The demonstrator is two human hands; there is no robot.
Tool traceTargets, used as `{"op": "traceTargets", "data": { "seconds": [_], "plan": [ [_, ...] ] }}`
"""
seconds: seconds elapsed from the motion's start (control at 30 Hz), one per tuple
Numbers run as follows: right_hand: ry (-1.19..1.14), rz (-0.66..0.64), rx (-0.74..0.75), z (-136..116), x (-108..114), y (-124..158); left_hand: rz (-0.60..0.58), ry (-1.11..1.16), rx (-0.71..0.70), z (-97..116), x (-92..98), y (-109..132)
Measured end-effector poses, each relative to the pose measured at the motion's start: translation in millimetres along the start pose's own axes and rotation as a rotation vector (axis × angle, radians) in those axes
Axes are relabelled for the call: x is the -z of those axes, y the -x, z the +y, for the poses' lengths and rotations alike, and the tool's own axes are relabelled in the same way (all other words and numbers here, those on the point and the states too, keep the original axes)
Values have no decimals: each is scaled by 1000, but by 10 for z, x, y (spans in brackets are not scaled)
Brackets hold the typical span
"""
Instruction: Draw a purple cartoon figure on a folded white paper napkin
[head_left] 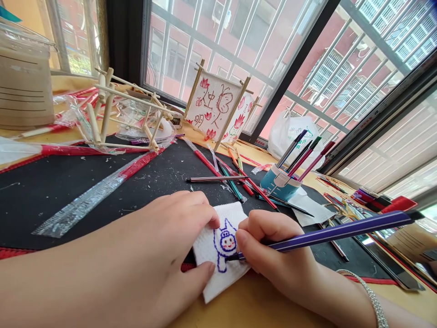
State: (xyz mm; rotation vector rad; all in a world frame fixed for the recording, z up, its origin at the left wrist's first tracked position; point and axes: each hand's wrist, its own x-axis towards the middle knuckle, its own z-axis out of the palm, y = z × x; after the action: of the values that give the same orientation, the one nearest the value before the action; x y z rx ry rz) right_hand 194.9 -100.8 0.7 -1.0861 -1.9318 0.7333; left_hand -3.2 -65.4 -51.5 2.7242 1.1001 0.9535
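A small white sheet (218,287), with a textured surface like tissue or cloth, lies at the table's front edge. Drawn on it in blue-purple line is a little figure (226,242) with a pointed top, a smiling face and pink cheeks. My left hand (164,241) holds the sheet down, thumb on its lower left and a fingertip near its upper left. In my right hand (273,241) is a purple felt-tip pen (341,231), pinched between thumb and fingers. Its dark tip touches the sheet beside the figure's lower body, and its back end points right.
A blue-and-white cup (280,182) holds several pens. Loose pens (218,179) lie on the black mat (143,191). Behind stand a stick frame (126,114) and a decorated panel (215,105). A plastic tub (25,82) is far left, a phone-like dark slab (389,264) at right.
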Motion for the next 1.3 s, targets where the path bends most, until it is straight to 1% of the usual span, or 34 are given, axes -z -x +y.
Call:
{"op": "traceTargets", "data": {
  "seconds": [0.17, 0.3, 0.43, 0.53, 0.63, 0.7, 0.77, 0.83, 0.9, 1.0, 1.13, 1.3],
  "plan": [
    [-53, -43, 11, 20, 9, 12, 4, -1, -10, -58, -48, 79],
    [-21, -7, -3, 14, 21, 11, 13, 12, -10, -53, -47, 70],
    [-18, -16, -19, 6, 20, 0, 3, 17, -17, -58, -49, 53],
    [-7, 11, -22, -2, -3, -14, -5, 21, -5, -61, -52, 54],
    [-37, 20, -60, -3, -15, -24, 6, 37, 23, -32, -34, 40],
    [-97, 48, -127, 5, 7, -32, 6, 60, 67, 5, -1, 3],
    [-158, 114, -187, 19, 57, -48, -34, 117, 119, 45, 52, -64],
    [-205, 156, -196, 31, 119, -72, -101, 225, 182, 83, 122, -154],
    [-249, 137, -165, 35, 169, -98, -157, 343, 276, 117, 198, -247],
    [-242, 72, -141, 35, 193, -124, -187, 435, 377, 163, 288, -342],
    [-133, 34, -127, 72, 174, -132, -193, 428, 376, 204, 314, -351],
    [-22, -4, -32, 154, 160, -127, -285, 351, 369, 221, 291, -297]
  ]
}}
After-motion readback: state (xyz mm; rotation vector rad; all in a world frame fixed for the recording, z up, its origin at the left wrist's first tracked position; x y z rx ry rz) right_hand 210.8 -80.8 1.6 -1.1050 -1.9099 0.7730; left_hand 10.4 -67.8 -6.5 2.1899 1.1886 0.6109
